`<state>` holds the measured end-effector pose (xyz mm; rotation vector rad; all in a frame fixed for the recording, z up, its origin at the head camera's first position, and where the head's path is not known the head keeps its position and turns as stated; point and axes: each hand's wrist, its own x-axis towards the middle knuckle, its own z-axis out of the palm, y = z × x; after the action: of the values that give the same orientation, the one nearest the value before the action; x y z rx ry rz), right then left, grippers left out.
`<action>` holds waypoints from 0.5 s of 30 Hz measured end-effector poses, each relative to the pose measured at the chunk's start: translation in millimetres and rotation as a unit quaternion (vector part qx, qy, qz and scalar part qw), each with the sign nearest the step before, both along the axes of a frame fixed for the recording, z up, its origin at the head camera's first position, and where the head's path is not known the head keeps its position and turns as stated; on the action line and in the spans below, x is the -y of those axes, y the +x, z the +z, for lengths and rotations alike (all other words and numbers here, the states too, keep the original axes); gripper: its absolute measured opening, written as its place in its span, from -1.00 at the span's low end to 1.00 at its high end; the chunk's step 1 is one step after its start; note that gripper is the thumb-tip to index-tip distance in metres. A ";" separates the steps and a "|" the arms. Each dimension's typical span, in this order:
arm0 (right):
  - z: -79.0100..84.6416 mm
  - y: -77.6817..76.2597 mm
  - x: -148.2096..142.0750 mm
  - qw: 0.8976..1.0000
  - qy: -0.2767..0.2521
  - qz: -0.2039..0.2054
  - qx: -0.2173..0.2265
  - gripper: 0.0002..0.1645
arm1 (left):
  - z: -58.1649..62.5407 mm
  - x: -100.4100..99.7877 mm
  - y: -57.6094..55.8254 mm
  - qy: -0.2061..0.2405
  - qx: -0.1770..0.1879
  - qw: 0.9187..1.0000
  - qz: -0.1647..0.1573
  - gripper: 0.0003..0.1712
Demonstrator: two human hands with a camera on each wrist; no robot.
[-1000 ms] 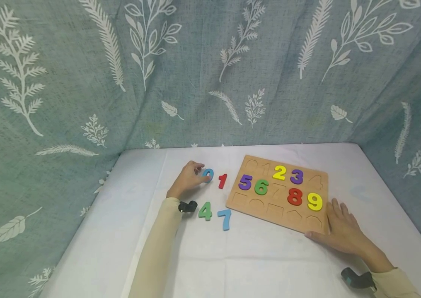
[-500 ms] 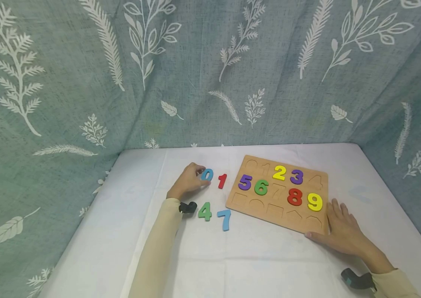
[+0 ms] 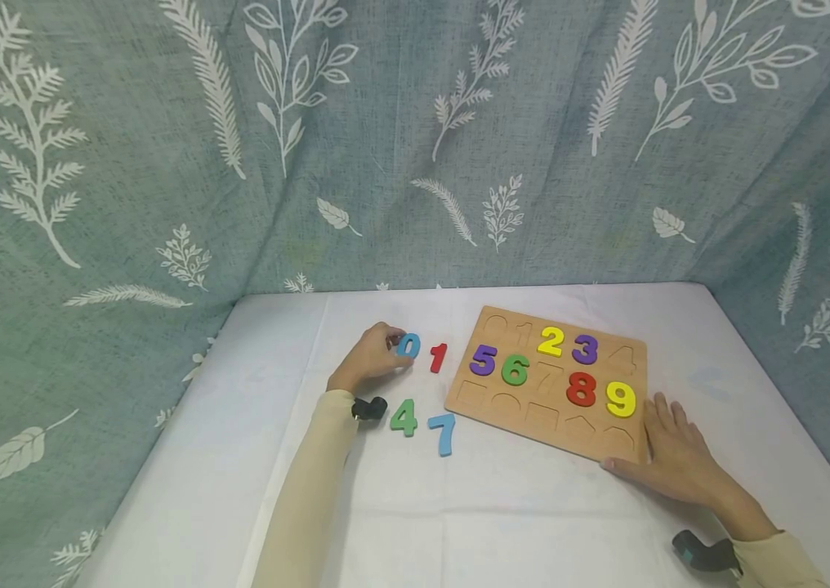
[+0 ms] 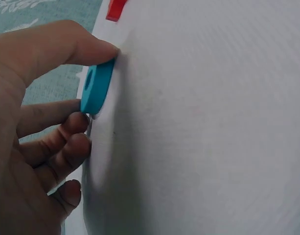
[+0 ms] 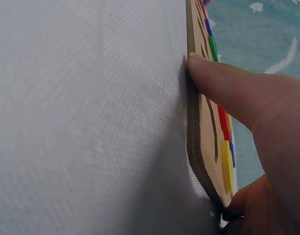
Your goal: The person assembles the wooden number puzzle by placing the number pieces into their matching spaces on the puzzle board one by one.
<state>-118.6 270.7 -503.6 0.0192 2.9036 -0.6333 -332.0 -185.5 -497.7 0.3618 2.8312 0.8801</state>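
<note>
My left hand pinches a blue number 0 between thumb and forefinger. In the left wrist view the blue 0 stands on edge between the fingertips, and the other fingers curl loosely below it. Just right of it a red number 1 lies on the cloth. My right hand rests at the near right corner of a wooden number puzzle board, fingers straight. Its thumb touches the board's near edge in the right wrist view.
A green 4 and a blue 7 lie on the white cloth left of the board. Several coloured numbers, such as a yellow 9 and a purple 5, sit on the board. A leaf-patterned curtain hangs behind.
The left fingers have closed around the blue 0, which has shifted very slightly. The right hand and the board have stayed in place.
</note>
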 end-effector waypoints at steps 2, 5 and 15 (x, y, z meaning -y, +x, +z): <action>0.3 -0.1 0.1 1.000 -0.001 -0.001 0.003 0.58 | 0.6 0.0 0.8 0.001 -0.003 1.000 0.003 -0.24; 0.6 -0.3 0.3 1.000 -0.003 -0.003 0.007 0.59 | 2.2 0.2 2.4 0.005 -0.007 1.000 0.010 -0.23; 0.1 -0.4 0.0 1.000 -0.004 -0.007 0.011 0.59 | 7.7 -3.9 0.3 0.011 -0.048 0.999 -0.007 -0.28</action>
<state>-119.1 270.7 -503.6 0.0443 2.8830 -0.6421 -331.7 -181.6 -489.9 0.4370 2.9040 0.9155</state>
